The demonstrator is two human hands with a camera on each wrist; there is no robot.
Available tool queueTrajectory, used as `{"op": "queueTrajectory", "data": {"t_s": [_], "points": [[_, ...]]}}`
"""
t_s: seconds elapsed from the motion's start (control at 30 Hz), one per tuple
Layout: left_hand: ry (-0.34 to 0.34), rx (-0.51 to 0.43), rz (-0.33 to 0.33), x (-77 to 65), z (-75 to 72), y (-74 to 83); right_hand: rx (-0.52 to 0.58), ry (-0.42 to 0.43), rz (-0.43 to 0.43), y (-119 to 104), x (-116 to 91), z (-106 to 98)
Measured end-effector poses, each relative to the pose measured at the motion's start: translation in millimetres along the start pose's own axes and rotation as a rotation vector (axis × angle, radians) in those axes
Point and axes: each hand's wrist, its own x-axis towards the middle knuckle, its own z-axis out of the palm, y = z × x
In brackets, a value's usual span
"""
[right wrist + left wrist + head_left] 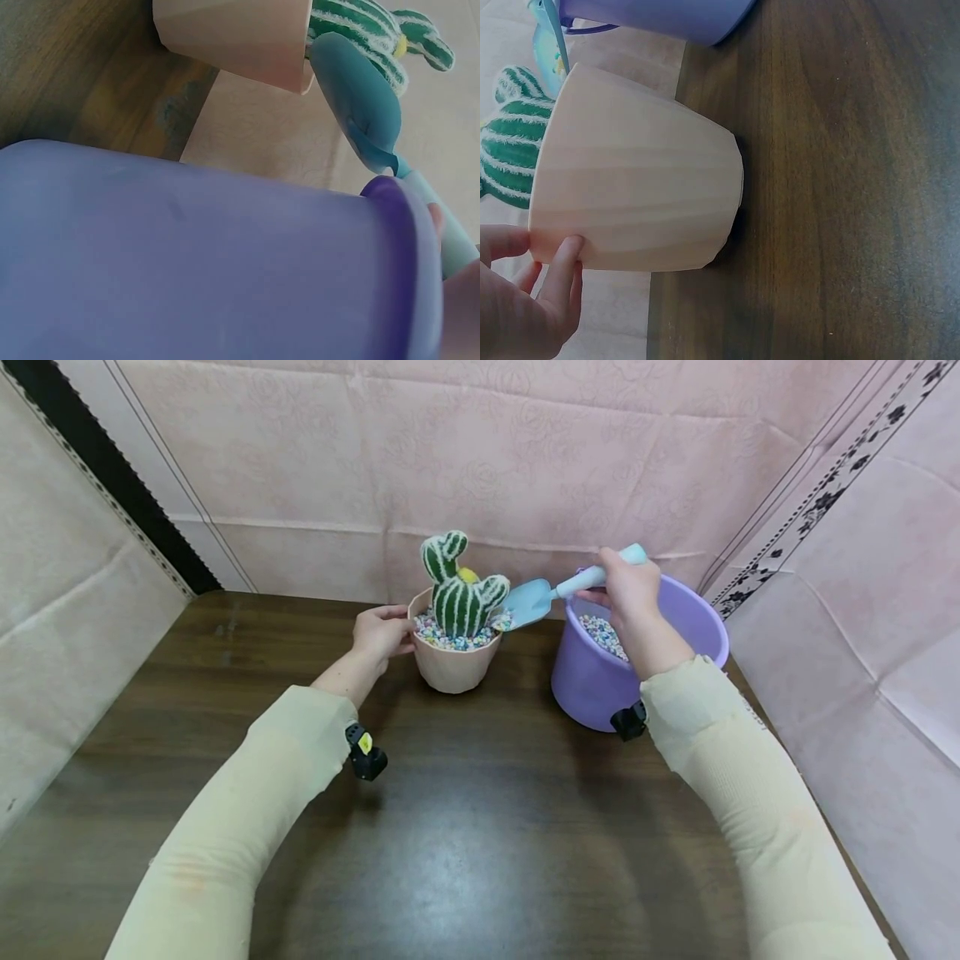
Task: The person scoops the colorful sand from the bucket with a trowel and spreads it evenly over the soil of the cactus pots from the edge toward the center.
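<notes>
A beige flowerpot [452, 667] holds a green-and-white striped knitted cactus [459, 607] standing in small multicoloured pebbles [444, 639]. At the pot's left side, my left hand [380, 633] pinches its rim; in the left wrist view, a fingertip [571, 246] lies against the outer wall. My right hand [633, 593] grips the handle of a light blue trowel [528, 603] above the purple bucket's left rim. The blade's tip is at the pot's right rim, with some pebbles on it. The right wrist view shows the blade's underside [358, 90] beside the cactus.
The purple bucket [581, 685] stands right of the pot, with more pebbles [602, 635] inside; my right forearm partly covers it. Both stand on a dark wooden table [450, 827]. Patterned cloth [480, 460] hangs behind the table and along both sides.
</notes>
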Motion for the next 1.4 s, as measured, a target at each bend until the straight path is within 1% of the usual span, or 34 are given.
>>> {"op": "queueTrajectory", "data": {"t_s": [0.17,0.4,0.5,0.7,0.8,0.97,1.07,1.23,1.4], "points": [[-0.003,0.007,0.000,0.0,0.9,0.0,-0.068,0.003,-0.045,-2,-3,2],[-0.009,0.008,0.006,-0.2,2.6,0.2,-0.129,-0.034,-0.138,-4,-8,5],[-0.014,0.010,0.007,-0.4,3.4,0.7,-0.143,-0.044,-0.155,-3,-9,6],[-0.027,0.006,0.009,0.7,5.0,1.7,-0.152,-0.039,-0.181,-3,-11,8],[-0.012,-0.019,0.014,2.7,5.5,1.3,-0.149,-0.043,-0.195,-4,-11,9],[0.048,-0.084,0.011,6.0,3.7,-0.9,-0.161,-0.063,-0.220,-2,-12,11],[0.063,-0.079,0.007,7.4,1.9,-2.2,-0.156,-0.078,-0.235,-1,-12,12],[0.071,-0.063,0.012,9.7,1.4,-3.9,-0.148,-0.106,-0.255,0,-13,13],[0.079,-0.069,0.014,10.9,1.2,-5.8,-0.185,-0.137,-0.276,-1,-14,15]]}}
